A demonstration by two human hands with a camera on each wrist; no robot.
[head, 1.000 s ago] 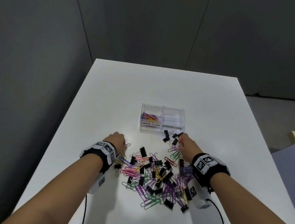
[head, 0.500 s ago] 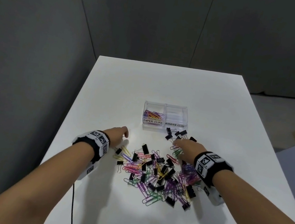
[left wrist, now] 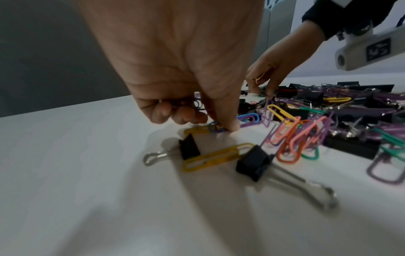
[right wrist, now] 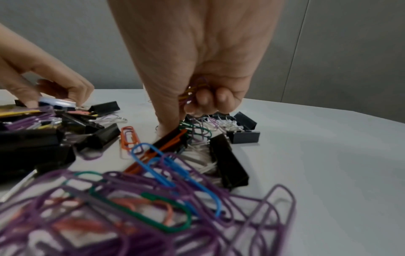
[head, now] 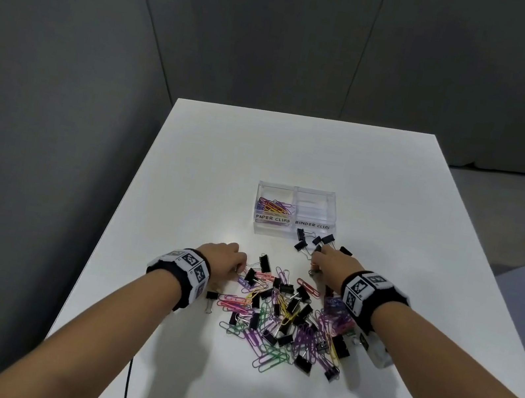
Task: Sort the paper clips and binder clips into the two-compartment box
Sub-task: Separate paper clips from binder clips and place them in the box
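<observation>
Nearest to us, our two forearms reach out over the white bench [head: 191, 159], each wrist wrapped in a black band with printed markers; between them lies the mixed heap [head: 286, 321] of coloured paper clips and black binder clips, spread loosely on the bench top; one small binder clip [head: 210, 299] sits apart at the heap's left edge, just beside our left wrist.

At the far left edge of the heap our left hand [head: 225, 258] is curled, its fingers tucked in around a few clips already gathered, while the thumb [left wrist: 230, 125] presses a blue paper clip [left wrist: 215, 127] against the bench; a yellow paper clip [left wrist: 217, 157] and two binder clips lie just before it.

At the far right edge our right hand [head: 329, 267] is likewise closed, its curled fingers [right wrist: 210, 100] gripping a small bundle of paper clips [right wrist: 194, 91], purple and yellow; its thumb reaches down among green and purple clips and black binder clips.

Just beyond that hand a small cluster of binder clips [head: 316, 242] lies against the front of the clear two-compartment box [head: 290, 234]; its left compartment, labelled PAPER CLIPS, holds a few coloured paper clips [head: 272, 205]; the right one is labelled BINDER CLIPS.
</observation>
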